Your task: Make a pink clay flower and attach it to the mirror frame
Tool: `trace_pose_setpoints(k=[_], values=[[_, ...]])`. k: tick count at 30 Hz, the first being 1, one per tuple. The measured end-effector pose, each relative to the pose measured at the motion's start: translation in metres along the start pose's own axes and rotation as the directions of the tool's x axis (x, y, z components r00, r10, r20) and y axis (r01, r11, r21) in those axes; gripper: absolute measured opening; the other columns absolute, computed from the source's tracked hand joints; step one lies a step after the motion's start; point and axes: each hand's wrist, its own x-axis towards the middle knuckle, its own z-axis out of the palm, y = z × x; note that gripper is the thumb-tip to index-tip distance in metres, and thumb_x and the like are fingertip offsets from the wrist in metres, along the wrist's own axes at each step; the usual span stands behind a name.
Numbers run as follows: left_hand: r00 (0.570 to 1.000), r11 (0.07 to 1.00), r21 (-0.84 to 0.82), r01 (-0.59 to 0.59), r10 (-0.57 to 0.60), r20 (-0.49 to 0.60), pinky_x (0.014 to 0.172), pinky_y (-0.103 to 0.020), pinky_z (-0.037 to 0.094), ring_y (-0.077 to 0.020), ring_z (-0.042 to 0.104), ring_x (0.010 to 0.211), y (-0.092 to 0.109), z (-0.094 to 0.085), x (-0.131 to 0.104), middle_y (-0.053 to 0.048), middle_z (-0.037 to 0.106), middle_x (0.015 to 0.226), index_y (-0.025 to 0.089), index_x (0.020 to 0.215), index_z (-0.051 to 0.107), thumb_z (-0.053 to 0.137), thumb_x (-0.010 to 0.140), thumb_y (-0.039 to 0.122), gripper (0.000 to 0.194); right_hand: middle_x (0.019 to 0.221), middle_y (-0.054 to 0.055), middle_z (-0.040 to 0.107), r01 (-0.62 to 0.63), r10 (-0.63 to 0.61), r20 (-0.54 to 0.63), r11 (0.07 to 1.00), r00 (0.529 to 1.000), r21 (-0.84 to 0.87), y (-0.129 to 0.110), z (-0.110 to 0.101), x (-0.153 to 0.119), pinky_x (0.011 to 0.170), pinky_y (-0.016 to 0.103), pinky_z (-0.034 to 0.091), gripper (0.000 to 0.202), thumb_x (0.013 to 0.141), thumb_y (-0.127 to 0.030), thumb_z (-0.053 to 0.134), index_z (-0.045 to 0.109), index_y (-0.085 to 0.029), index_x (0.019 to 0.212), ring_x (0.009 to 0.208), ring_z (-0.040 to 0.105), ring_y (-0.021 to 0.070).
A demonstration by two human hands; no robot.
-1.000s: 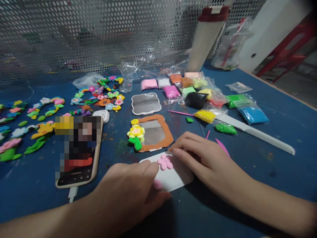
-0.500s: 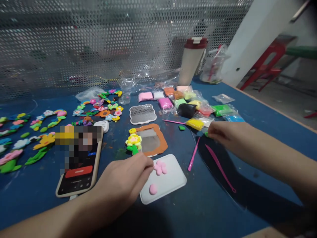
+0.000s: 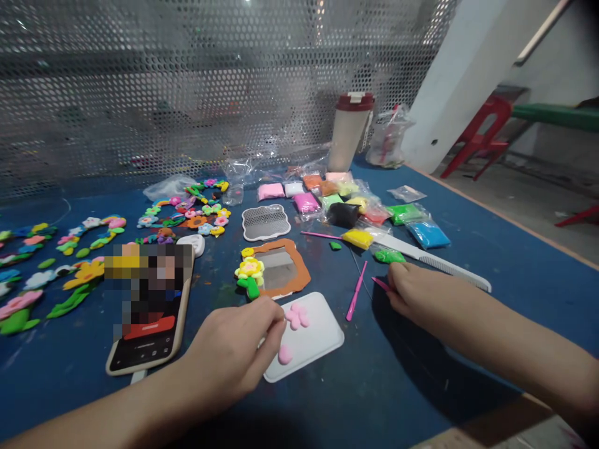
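Observation:
My left hand is closed at the left side of a white plastic board, its fingertips pressed together; what they hold, if anything, is hidden. On the board lie a pink clay flower shape and a round pink clay piece. Pinched in my right hand is a pink modelling knife, whose tip points left. A lump of green clay rests just beyond those fingers. Behind the board lies a mirror frame covered in brown clay, with a yellow clay flower on its left side.
A phone lies left of my left arm. Several clay-decorated frames spread over the left. Bagged clay, a white comb and a tumbler are at the back right. Another pink tool lies beside the board.
My right hand has moved from the green clay to the pink modelling knife and lifted it off the table. The white comb has come into view. My left hand stays by the board.

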Motion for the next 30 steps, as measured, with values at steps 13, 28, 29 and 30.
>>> trace_pose_setpoints(k=[13,28,29,30], values=[[0.972,0.957,-0.166,0.237,-0.233,0.044,0.053,-0.022,0.035,-0.0113,0.055,0.056,-0.003,0.005,-0.001,0.005,0.061,0.069,0.022,0.089,0.053,0.039,0.091,0.027,0.015,0.070,0.009,0.065,-0.052,0.051,-0.107,0.999,0.993,-0.007,-0.006,0.001,0.001,0.050,0.027,0.042,0.021,0.085,-0.010,0.037,0.057,-0.016,0.081,0.055,0.060,0.0184],[0.978,0.950,-0.231,0.208,-0.196,0.074,0.054,-0.022,0.035,-0.0109,0.051,0.055,-0.007,0.009,-0.004,0.004,0.060,0.071,0.021,0.089,0.054,0.039,0.091,0.026,0.015,0.087,0.011,0.066,-0.244,0.246,0.036,0.969,0.969,-0.036,-0.015,-0.021,0.027,0.053,0.030,0.034,0.016,0.089,-0.026,0.046,0.057,-0.015,0.087,0.077,0.063,0.0253],[0.978,0.951,-0.230,0.207,-0.195,0.072,0.054,-0.022,0.035,-0.0109,0.050,0.055,-0.007,0.009,-0.004,0.004,0.060,0.071,0.021,0.089,0.054,0.039,0.091,0.025,0.015,0.090,0.011,0.065,-0.254,0.255,0.034,0.967,0.966,-0.032,-0.018,-0.021,0.030,0.055,0.030,0.036,0.018,0.090,-0.026,0.044,0.057,-0.014,0.089,0.080,0.063,0.0256],[0.979,0.952,-0.228,0.205,-0.194,0.069,0.053,-0.022,0.034,-0.0108,0.050,0.054,-0.007,0.010,-0.004,0.004,0.059,0.069,0.021,0.089,0.054,0.039,0.091,0.025,0.015,0.090,0.011,0.066,-0.270,0.271,0.037,0.963,0.962,-0.029,-0.021,-0.022,0.033,0.055,0.031,0.037,0.020,0.092,-0.026,0.041,0.057,-0.014,0.091,0.080,0.064,0.0257]])
